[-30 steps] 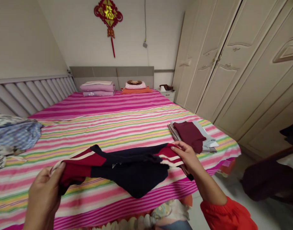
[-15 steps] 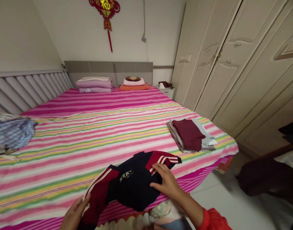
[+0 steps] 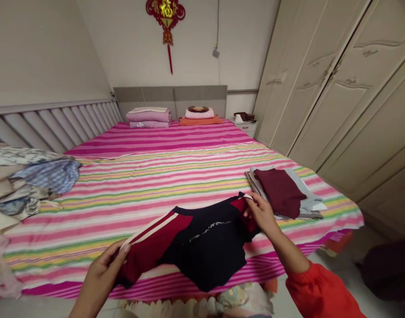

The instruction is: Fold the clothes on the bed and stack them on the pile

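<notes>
A navy shirt (image 3: 209, 243) with dark red sleeves, white stripes and light lettering on its chest is held up over the near edge of the bed. My left hand (image 3: 105, 269) pinches the striped sleeve at the left. At the other side, my right hand (image 3: 259, 213) is closed on the shirt's right shoulder or sleeve, where white stripes show. Between the hands the top edge is stretched, and the body hangs down in folds.
Folded clothes with a maroon piece (image 3: 280, 192) on top lie right on the striped bed (image 3: 156, 176). Loose clothes (image 3: 46, 176) are heaped at the left. Folded bedding (image 3: 149, 117) sits by the headboard. A wardrobe (image 3: 321, 88) stands at the right, patterned cloth (image 3: 240, 298) below the bed edge.
My right hand has closed on the shirt and moved up and right, lifting that side. The shirt is stretched wider. The view has turned left, showing more of the heap.
</notes>
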### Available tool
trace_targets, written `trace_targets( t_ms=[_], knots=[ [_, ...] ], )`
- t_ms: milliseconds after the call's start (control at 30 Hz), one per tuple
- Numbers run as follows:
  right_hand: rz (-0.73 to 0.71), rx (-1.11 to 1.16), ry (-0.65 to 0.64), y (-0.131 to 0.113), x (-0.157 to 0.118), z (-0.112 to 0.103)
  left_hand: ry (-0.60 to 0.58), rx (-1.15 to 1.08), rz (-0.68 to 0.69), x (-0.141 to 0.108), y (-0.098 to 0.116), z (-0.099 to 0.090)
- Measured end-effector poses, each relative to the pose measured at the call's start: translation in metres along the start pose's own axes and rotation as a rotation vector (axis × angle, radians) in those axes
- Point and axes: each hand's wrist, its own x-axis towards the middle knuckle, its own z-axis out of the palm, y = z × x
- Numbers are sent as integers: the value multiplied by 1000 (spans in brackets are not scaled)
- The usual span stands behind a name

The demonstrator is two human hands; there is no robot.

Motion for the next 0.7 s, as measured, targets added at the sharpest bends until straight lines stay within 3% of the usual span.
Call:
trace_targets(
  t_ms=[67, 133, 233, 333, 400, 433, 500, 600, 700],
  knots=[
    [-62, -9, -27, -8, -7, -6, -62, 59, 35, 1, 5, 5],
    [-89, -71, -108, -3, -18, -10, -208, 106, 28, -3, 6, 9],
    [-98, -165, -180, 17, -34, -13, -415, 50, -99, -17, 1, 16],
    [-157, -249, 19, 31, -55, -6, -463, -50, -200, -36, -2, 34],
    [-196, -280, 158, 29, -75, 6, -485, -64, -154, -50, -2, 57],
    [-210, -281, 167, 26, -88, 14, -529, -64, -114, -57, 0, 71],
    [-229, -241, 46, 17, -116, 31, -688, -64, -43, -71, 8, 101],
    [-229, -133, -240, 6, -151, 48, -977, -37, 76, -90, 31, 136],
    [-169, -26, -397, -1, -163, 43, -1093, -10, 193, -102, 56, 153]
  ],
)
